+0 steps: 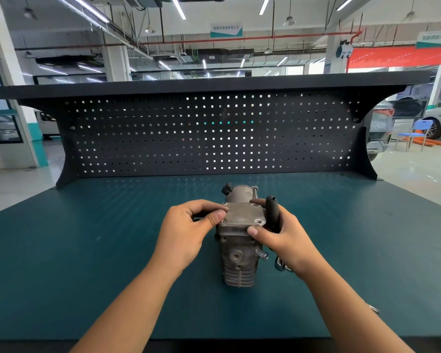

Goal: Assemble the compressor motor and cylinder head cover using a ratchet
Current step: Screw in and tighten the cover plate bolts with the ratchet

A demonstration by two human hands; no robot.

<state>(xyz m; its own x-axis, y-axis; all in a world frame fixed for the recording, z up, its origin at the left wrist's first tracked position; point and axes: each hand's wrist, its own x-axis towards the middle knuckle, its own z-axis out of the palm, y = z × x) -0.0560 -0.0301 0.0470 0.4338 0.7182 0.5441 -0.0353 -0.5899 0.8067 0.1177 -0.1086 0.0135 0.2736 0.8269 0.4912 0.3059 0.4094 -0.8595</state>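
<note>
Two bare forearms (127, 301) framed the view from the lower edge, meeting at the compressor (237, 261). It lay on its side mid-bench, finned cylinder end toward the person and the round motor (241, 194) at the far end.

On top sat the cylinder head cover (242, 215), a flat grey plate with a bolt (258, 221) showing at its near right corner and others at the far corners. They looked seated but, by my reading, only finger-tight.

The left hand (189, 230) was curled at the plate's near left corner, thumb and fingertips pinched together on the edge. This was probably to start or settle a fastener there, though whether a bolt lay between the fingertips could not be made out.

The right hand (283, 233) did two jobs. Its back fingers were wrapped round the ratchet (271, 212), black handle pointing up and chrome head poking out below the wrist. Its thumb pressed the plate's near edge, and its forefinger reached to the far right corner. Parking the tool in the palm likely left it ready for tightening while the plate was held square over its holes.

Underneath lay the teal bench mat (87, 250), backed by a dark pegboard (189, 138).
</note>
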